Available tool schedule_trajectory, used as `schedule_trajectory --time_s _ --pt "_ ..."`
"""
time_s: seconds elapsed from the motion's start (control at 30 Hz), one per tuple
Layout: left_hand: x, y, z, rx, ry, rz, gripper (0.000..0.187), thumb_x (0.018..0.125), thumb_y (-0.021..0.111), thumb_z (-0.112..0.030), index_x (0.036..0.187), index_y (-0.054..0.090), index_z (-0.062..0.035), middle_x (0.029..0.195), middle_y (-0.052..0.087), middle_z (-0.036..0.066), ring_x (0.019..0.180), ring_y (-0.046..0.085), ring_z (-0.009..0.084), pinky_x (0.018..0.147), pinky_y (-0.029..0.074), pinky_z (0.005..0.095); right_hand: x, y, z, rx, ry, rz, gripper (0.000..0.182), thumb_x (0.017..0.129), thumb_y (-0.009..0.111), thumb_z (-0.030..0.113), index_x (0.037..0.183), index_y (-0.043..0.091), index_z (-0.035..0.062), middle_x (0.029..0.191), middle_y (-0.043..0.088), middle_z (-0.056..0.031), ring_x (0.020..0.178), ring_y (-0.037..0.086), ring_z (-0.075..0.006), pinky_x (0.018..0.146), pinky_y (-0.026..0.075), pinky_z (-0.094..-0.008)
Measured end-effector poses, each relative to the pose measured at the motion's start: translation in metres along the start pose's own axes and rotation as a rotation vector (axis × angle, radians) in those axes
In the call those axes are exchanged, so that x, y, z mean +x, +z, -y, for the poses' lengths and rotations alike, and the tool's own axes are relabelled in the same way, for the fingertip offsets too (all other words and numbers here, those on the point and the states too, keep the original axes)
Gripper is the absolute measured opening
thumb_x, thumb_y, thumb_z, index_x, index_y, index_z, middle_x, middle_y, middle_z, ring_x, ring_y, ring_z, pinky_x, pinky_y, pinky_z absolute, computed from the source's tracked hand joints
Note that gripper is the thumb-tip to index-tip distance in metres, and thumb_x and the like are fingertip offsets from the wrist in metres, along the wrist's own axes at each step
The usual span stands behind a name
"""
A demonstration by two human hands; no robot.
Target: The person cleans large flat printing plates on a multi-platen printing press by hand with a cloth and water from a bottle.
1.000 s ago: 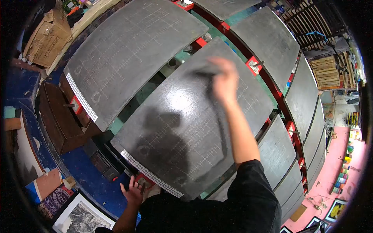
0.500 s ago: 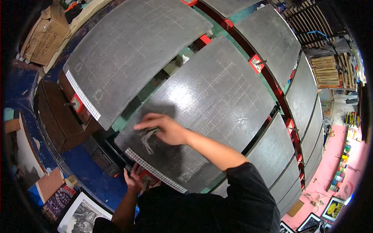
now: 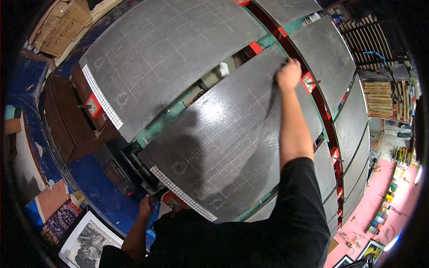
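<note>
My right hand (image 3: 289,75) is stretched to the far end of a dark grey flat board (image 3: 237,116), close to its surface. Its fingers are closed, with a crumpled grey rag mostly hidden beneath them. Faint dotted grid marks run across the board, and a white squared strip (image 3: 181,192) lines its near edge. Low at the left, my left hand (image 3: 146,206) is beside the red bracket (image 3: 174,202) at that edge. Its fingers are in shadow and hard to make out.
A second grey board (image 3: 174,49) lies to the left, across a gap with green frame parts. More boards (image 3: 321,58) stand around a red central frame (image 3: 319,96). A brown wooden box (image 3: 67,118), a cardboard box (image 3: 62,27) and a print (image 3: 91,241) are at the left.
My right hand has swept from the board's near left part to its far end, taking the rag along. My left hand has shifted slightly left and its spread fingers no longer show. The view has shifted slightly.
</note>
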State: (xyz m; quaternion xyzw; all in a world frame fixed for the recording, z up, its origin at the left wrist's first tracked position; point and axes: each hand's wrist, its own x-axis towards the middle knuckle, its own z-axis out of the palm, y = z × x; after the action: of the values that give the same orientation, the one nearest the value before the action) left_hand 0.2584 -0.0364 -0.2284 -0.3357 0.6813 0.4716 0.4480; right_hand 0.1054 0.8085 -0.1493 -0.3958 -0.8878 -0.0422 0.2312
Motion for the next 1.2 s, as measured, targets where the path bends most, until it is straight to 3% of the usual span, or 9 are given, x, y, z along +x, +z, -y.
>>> schedule_trajectory --time_s 0.27,0.47,0.53,0.67,0.8,0.83,0.9,1.07,1.2 --pt "-0.003 0.062 -0.043 -0.07 0.348 0.339 0.058 0.109 0.046 -0.056 0.14 0.061 -0.0106 0.128 0.069 0.006 0.106 0.067 0.0211 0.089 0.054 0.0358 -0.178 -0.141 0.2 1.29 -0.872 0.766 0.044 0.094 0.056 0.015 0.136 0.066 0.0068 0.135 0.064 -0.0189 0.129 0.06 -0.0378 0.112 0.046 -0.0491" --pt "-0.005 0.04 -0.009 -0.14 0.091 0.278 0.065 0.108 0.043 -0.06 0.15 0.054 -0.0112 0.143 0.062 0.01 0.123 0.062 0.0287 0.102 0.05 0.0469 -0.062 -0.104 0.045 0.618 -0.037 -0.223 0.048 0.076 0.047 -0.014 0.117 0.068 0.0004 0.12 0.07 -0.0209 0.12 0.065 -0.0376 0.109 0.047 -0.0443" --pt "-0.029 0.039 -0.013 -0.24 0.009 0.253 0.066 0.109 0.041 -0.061 0.152 0.053 -0.0121 0.149 0.056 0.013 0.13 0.057 0.031 0.108 0.047 0.0492 -0.02 -0.067 -0.026 0.412 0.484 -0.12 0.039 0.078 0.053 -0.01 0.112 0.069 0.0012 0.112 0.072 -0.0221 0.116 0.066 -0.0393 0.105 0.049 -0.0427" --pt "-0.021 0.05 0.013 -0.227 -0.044 0.201 0.065 0.11 0.038 -0.06 0.153 0.053 -0.0141 0.153 0.053 0.014 0.134 0.054 0.0317 0.111 0.046 0.0482 -0.087 -0.069 0.046 0.484 -0.33 -0.061 0.042 0.079 0.055 -0.009 0.117 0.069 0.0027 0.118 0.071 -0.0197 0.116 0.066 -0.0395 0.1 0.052 -0.0435" --pt "-0.058 0.118 -0.017 -0.669 -0.122 0.324 0.058 0.109 0.042 -0.055 0.147 0.056 -0.0135 0.152 0.054 0.014 0.132 0.055 0.0321 0.111 0.047 0.0453 -0.267 -0.167 0.17 0.861 -0.629 0.983 0.055 0.088 0.057 -0.002 0.141 0.064 0.011 0.148 0.059 -0.015 0.139 0.055 -0.0339 0.116 0.046 -0.0456" --pt "-0.066 0.127 -0.017 -0.715 -0.023 0.517 0.056 0.109 0.044 -0.054 0.145 0.057 -0.0129 0.15 0.055 0.013 0.131 0.055 0.0327 0.112 0.047 0.0446 -0.318 -0.172 0.191 0.976 -1.178 0.83 0.049 0.094 0.056 0.01 0.142 0.064 0.0129 0.15 0.058 -0.014 0.143 0.053 -0.0322 0.117 0.045 -0.0464" --pt "-0.034 0.139 0.045 -0.829 -0.027 0.645 0.054 0.109 0.044 -0.052 0.144 0.057 -0.013 0.144 0.059 0.011 0.131 0.056 0.0315 0.111 0.047 0.0488 -0.333 -0.22 0.199 1.33 -1.106 1.165 0.048 0.095 0.052 0.011 0.141 0.064 0.0128 0.151 0.057 -0.0134 0.143 0.053 -0.0318 0.119 0.043 -0.0477" --pt "-0.093 0.175 0.01 -1.109 -0.167 0.539 0.055 0.108 0.041 -0.053 0.143 0.057 -0.0131 0.137 0.063 0.01 0.13 0.056 0.0317 0.109 0.048 0.0532 -0.243 -0.189 0.139 0.97 -0.141 0.234 0.04 0.086 0.046 -0.006 0.119 0.068 0.0003 0.121 0.07 -0.0206 0.116 0.067 -0.0379 0.106 0.051 -0.0463" --pt "-0.101 0.179 -0.02 -1.089 -0.076 0.505 0.066 0.106 0.038 -0.062 0.148 0.052 -0.0132 0.145 0.058 0.014 0.132 0.056 0.0389 0.115 0.041 0.0597 -0.256 -0.17 0.199 0.915 -0.054 0.344 0.039 0.08 0.051 -0.008 0.114 0.068 0.0015 0.115 0.069 -0.0197 0.11 0.066 -0.038 0.098 0.052 -0.0449"
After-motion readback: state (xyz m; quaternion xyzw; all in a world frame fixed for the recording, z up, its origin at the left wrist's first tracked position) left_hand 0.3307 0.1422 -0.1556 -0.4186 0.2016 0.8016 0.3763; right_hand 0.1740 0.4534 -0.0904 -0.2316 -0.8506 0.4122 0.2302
